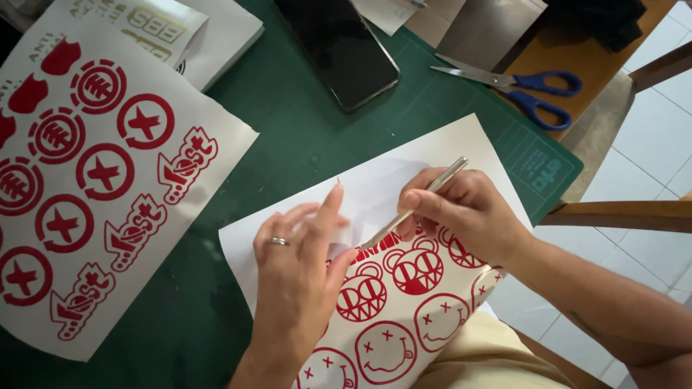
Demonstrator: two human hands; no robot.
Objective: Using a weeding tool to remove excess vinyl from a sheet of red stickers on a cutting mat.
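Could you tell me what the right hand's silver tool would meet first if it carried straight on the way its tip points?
Most likely the left hand: the silver tool in the right hand slants down-left toward that thumb, over the sticker sheet.

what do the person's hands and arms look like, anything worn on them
Both forearms are bare, with no sleeves, gloves or watch in view. The left hand wears a plain silver-coloured ring on one finger, and its nails are fairly long. The right hand shows no rings or other jewellery.
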